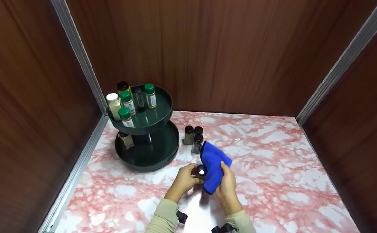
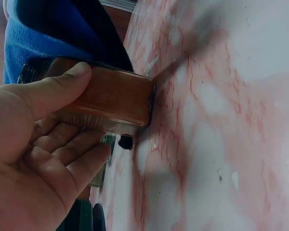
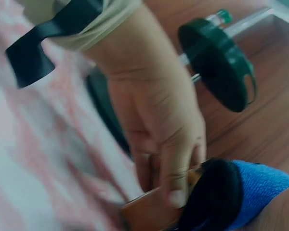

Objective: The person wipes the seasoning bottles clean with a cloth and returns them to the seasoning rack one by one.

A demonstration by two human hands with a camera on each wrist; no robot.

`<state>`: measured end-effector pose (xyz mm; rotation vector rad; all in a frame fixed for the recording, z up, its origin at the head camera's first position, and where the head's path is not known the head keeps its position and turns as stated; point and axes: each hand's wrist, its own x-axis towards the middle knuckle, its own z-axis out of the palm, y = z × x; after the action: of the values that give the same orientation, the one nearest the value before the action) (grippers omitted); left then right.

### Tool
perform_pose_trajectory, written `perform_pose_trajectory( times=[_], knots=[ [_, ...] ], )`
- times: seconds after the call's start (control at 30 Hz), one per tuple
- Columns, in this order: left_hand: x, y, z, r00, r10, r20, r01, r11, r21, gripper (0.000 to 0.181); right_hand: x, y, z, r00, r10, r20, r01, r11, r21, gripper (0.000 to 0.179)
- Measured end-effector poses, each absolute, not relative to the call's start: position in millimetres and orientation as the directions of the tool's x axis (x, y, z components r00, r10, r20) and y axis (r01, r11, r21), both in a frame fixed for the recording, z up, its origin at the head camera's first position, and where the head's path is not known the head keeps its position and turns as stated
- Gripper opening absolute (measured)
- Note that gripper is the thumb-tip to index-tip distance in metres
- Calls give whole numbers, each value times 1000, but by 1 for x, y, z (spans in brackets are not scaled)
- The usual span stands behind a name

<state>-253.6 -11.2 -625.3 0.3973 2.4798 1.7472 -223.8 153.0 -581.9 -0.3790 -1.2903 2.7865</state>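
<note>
My left hand (image 1: 185, 178) grips a spice jar (image 2: 115, 95) with orange-brown contents and a dark cap, thumb across its side in the left wrist view. The jar is tipped, its dark shiny cap towards the head camera. A blue cloth (image 1: 213, 163) with black edging is in my right hand (image 1: 228, 185), the thumb lying on top of it. The cloth is beside the jar's cap; whether it touches the cap I cannot tell. Just beyond the hands stand three dark-capped jars (image 1: 189, 135) close together on the marbled tabletop.
To the left is a two-tier dark green turntable rack (image 1: 162, 160). Several bottles, including a green-capped one (image 1: 150, 96) and a white-capped one (image 1: 113, 106), stand on its upper tier. A jar (image 1: 127, 140) is on the lower tier. Brown wood-look panels (image 1: 233, 58) enclose the table.
</note>
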Motion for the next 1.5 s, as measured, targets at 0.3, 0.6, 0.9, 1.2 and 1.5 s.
perform_pose_trajectory(
  times=[0.3,0.6,0.9,1.2,1.5],
  knots=[
    [-254,-11,-625,-967,245,71,152,325,933,47,-221,143,-616,-942,209,-262,122,-516,-848,42],
    [-254,-11,-624,-966,249,76,160,340,927,48,-215,157,-599,-948,145,-282,156,-562,-812,42],
    [-255,-9,-618,-958,276,74,176,367,913,48,-213,171,-596,-950,96,-298,173,-634,-754,41],
    [-248,-5,-613,-970,236,61,160,428,890,70,-211,178,-596,-942,119,-312,178,-612,-771,45],
    [-237,17,-612,-991,8,135,110,620,777,79,-214,181,-593,-940,150,-305,155,-609,-778,48]
  ],
)
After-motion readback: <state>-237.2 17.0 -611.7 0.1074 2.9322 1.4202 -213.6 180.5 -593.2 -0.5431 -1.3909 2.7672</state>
